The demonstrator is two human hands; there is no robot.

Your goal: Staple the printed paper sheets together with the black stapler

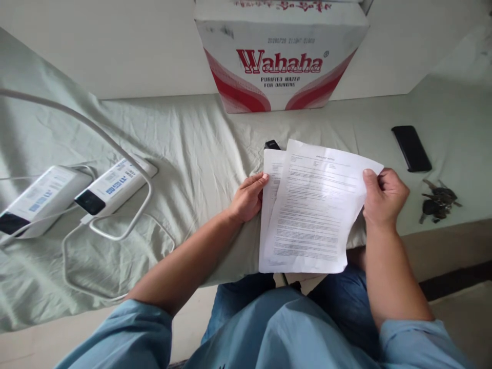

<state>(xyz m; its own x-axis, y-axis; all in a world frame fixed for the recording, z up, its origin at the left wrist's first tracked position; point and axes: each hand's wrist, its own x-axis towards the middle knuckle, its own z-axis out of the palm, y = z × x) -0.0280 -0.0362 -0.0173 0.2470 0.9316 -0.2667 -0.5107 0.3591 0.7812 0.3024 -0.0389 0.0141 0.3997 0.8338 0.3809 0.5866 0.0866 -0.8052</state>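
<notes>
Pale green sheet [192, 143] covers the bed, its near edge just past blue-jeaned knees. Both forearms reach forward: the left hand [248, 197] pinches the left edge of the under sheet of paper [271, 177], the right hand [384, 197] grips the right edge of the top sheet [315, 215]; their small print is unreadable. Something black [272, 145] peeks out behind them. Keys [438, 201] and phone [411, 148] lie right, two power banks [77, 192] left. Farthest, a closed Wahaha carton [280, 56], top cut off, contents hidden.
</notes>
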